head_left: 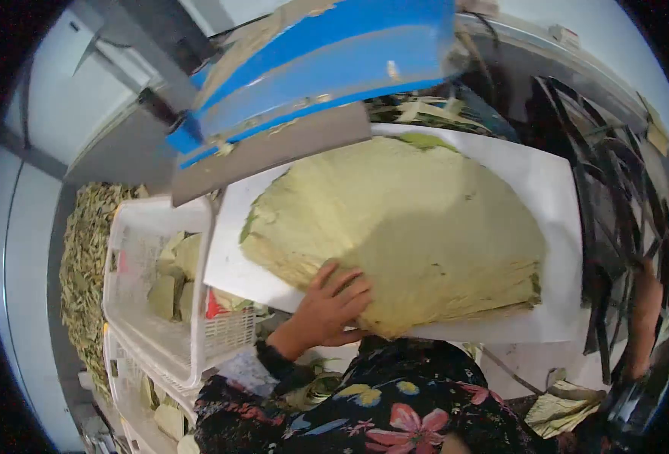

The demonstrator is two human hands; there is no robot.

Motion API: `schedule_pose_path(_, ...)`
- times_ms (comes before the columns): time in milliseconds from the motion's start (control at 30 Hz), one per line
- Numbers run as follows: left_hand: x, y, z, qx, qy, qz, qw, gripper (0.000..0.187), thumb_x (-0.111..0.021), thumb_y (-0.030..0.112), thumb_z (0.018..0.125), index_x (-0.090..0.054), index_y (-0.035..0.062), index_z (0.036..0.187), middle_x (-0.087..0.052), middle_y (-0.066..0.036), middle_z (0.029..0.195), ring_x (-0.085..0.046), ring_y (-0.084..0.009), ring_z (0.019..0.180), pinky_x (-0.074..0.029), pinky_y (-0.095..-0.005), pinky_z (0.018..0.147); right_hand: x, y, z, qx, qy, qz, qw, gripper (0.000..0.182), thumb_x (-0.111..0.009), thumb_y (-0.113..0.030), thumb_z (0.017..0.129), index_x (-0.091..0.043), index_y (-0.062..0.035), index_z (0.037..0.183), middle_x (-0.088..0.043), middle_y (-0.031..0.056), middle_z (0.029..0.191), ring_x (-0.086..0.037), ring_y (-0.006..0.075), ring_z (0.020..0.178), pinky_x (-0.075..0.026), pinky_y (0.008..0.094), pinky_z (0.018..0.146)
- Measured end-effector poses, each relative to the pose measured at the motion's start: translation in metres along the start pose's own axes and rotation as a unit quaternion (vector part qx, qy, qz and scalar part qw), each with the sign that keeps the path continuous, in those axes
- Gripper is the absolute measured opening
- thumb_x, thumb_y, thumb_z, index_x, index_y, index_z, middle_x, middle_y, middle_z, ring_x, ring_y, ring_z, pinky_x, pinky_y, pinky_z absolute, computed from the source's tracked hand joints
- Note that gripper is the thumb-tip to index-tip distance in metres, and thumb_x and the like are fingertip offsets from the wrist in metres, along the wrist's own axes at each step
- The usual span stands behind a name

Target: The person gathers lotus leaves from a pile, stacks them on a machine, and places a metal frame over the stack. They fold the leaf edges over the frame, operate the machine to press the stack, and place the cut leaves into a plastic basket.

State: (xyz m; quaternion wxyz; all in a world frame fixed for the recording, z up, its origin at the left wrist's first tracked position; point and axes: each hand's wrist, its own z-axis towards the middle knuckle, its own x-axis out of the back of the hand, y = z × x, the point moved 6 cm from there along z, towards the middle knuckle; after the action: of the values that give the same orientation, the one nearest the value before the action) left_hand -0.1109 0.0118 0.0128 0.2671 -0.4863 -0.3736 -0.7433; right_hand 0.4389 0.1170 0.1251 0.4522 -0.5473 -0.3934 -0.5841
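A thick stack of large, pale green dried leaves [417,219], roughly a half circle, lies on a white board [558,227]. My left hand [338,303] grips the near edge of the stack, its fingers bent on top and the thumb low at the edge. At the far right a bare forearm [643,321] reaches up beside dark straps; my right hand at its end cannot be made out. Over the far left edge of the board sits a blue machine part [319,68] with a long grey plate [274,151] along its lower side.
Left of the board stand white plastic baskets [198,303] with cut leaf pieces [175,280] inside. A heap of shredded leaf [88,265] lies beyond them. Dark straps [603,166] hang at the right. More folded leaves [561,408] are low on the right.
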Motion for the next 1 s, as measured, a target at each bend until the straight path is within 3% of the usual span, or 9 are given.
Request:
schedule_pose_path(67,-0.001,0.001,-0.003,-0.015,0.010,-0.014,1.000,0.058,-0.073,0.037,0.061,-0.053,0.0099,0.108,-0.052,-0.008,0.119,-0.045,-0.0298,0.118,-0.028,-0.0558,0.101,-0.003,-0.064,-0.042,0.195,0.083,0.035,0.977,0.025,-0.046,-0.010,0.089,-0.057,-0.0029,0.110,-0.062,0.0223,0.084,-0.061,0.0353,0.073,-0.046,0.0417,0.059)
schedule_pose_path(133,-0.001,0.000,-0.006,-0.016,0.008,-0.007,1.000,0.060,-0.073,0.038,0.061,-0.052,0.0099,0.109,-0.050,-0.009,0.122,-0.043,-0.0306,0.120,-0.026,-0.0558,0.102,-0.006,-0.137,-0.076,0.290,0.031,0.067,0.954,0.030,-0.050,0.005,0.076,-0.057,-0.0025,0.105,-0.059,0.0229,0.080,-0.056,0.0413,0.071,-0.044,0.0457,0.063)
schedule_pose_path(167,-0.003,0.000,-0.007,-0.027,0.000,-0.006,1.000,0.062,-0.073,0.039,0.061,-0.051,0.0099,0.111,-0.049,-0.010,0.125,-0.041,-0.0314,0.122,-0.024,-0.0558,0.103,-0.014,-0.167,-0.090,0.337,-0.002,0.086,0.938,0.030,-0.052,0.004,0.074,-0.057,-0.0018,0.103,-0.058,0.0227,0.079,-0.055,0.0405,0.068,-0.043,0.0458,0.061)
schedule_pose_path(233,-0.005,-0.001,-0.010,-0.028,0.013,-0.006,1.000,0.062,-0.073,0.040,0.061,-0.051,0.0101,0.112,-0.049,-0.009,0.124,-0.041,-0.0311,0.122,-0.024,-0.0554,0.103,-0.007,-0.250,-0.123,0.507,0.063,0.080,0.856,0.025,-0.054,-0.001,0.074,-0.060,-0.0012,0.099,-0.058,0.0150,0.067,-0.055,0.0338,0.058,-0.043,0.0432,0.057)
schedule_pose_path(400,-0.004,-0.003,-0.015,-0.028,0.044,-0.023,0.998,0.058,-0.070,0.040,0.066,-0.052,0.0093,0.111,-0.051,-0.008,0.117,-0.045,-0.0287,0.114,-0.028,-0.0528,0.101,-0.029,-0.364,-0.155,0.542,-0.029,0.075,0.836,0.024,-0.058,-0.007,0.075,-0.055,-0.0093,0.099,-0.058,0.0092,0.064,-0.059,0.0293,0.060,-0.045,0.0421,0.061)
schedule_pose_path(533,-0.003,-0.004,-0.018,-0.032,0.064,-0.026,0.997,0.058,-0.070,0.037,0.063,-0.052,0.0079,0.110,-0.051,-0.009,0.117,-0.046,-0.0283,0.112,-0.031,-0.0491,0.100,-0.043,-0.409,-0.162,0.567,-0.008,0.062,0.821,0.028,-0.058,-0.008,0.074,-0.055,-0.0101,0.101,-0.058,0.0085,0.065,-0.060,0.0282,0.062,-0.046,0.0413,0.064)
schedule_pose_path(600,-0.004,-0.005,-0.017,-0.039,0.047,-0.011,0.998,0.059,-0.067,0.042,0.067,-0.053,0.0085,0.113,-0.051,-0.010,0.120,-0.046,-0.0285,0.111,-0.036,-0.0437,0.097,-0.047,-0.420,-0.165,0.574,0.029,0.022,0.818,0.025,-0.057,-0.010,0.073,-0.056,-0.0094,0.098,-0.056,0.0077,0.062,-0.058,0.0276,0.059,-0.046,0.0371,0.063)
schedule_pose_path(800,-0.005,-0.005,-0.014,-0.039,0.035,-0.092,0.994,0.056,-0.068,0.036,0.068,-0.052,0.0046,0.112,-0.051,-0.016,0.120,-0.049,-0.0341,0.110,-0.037,-0.0448,0.097,-0.068,-0.419,-0.164,0.583,0.046,0.024,0.811,0.030,-0.055,-0.011,0.072,-0.057,-0.0134,0.102,-0.057,0.0064,0.064,-0.060,0.0255,0.059,-0.047,0.0369,0.062)
schedule_pose_path(1000,-0.007,-0.002,-0.012,-0.041,0.017,-0.067,0.997,0.056,-0.070,0.028,0.066,-0.052,0.0026,0.113,-0.053,-0.014,0.114,-0.050,-0.0309,0.106,-0.041,-0.0420,0.091,-0.080,-0.421,-0.163,0.586,-0.009,-0.001,0.810,0.031,-0.055,-0.016,0.072,-0.054,-0.0146,0.103,-0.060,0.0019,0.065,-0.062,0.0213,0.058,-0.047,0.0367,0.060)
